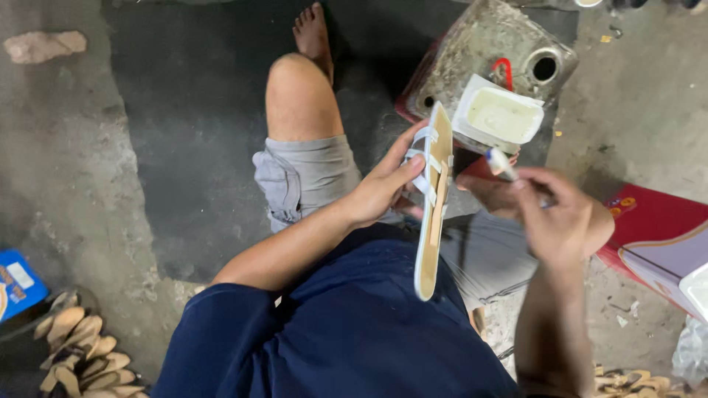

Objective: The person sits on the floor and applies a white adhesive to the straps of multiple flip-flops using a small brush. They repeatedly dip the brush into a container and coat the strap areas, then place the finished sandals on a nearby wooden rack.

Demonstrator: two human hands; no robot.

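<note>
- Left hand (383,188): forearm runs up from lower left across the lap, wrist straight, fingers wrapped around the upper part of a flat tan sandal sole with white straps (434,206); thumb lies across the straps, fingertips curl behind the edge. The grip is firm.
- Sandal sole: held on edge, nearly upright, toe end uppermost, heel end hanging low over the dark blue shirt (346,324).
- Right hand (560,214): forearm rises from the bottom edge, wrist bent inward, fingers pinched closed on a small brush with a white-and-blue tip (499,162); the tip points toward the sole, just beside it, contact not discernible.
- Beyond the hands: a white square tub of pale paste (500,116) rests on a worn grey metal can (479,51).
- Right: a red and lilac box (656,236) on the concrete floor (66,184).
- Lower left: a heap of tan soles (81,346).
</note>
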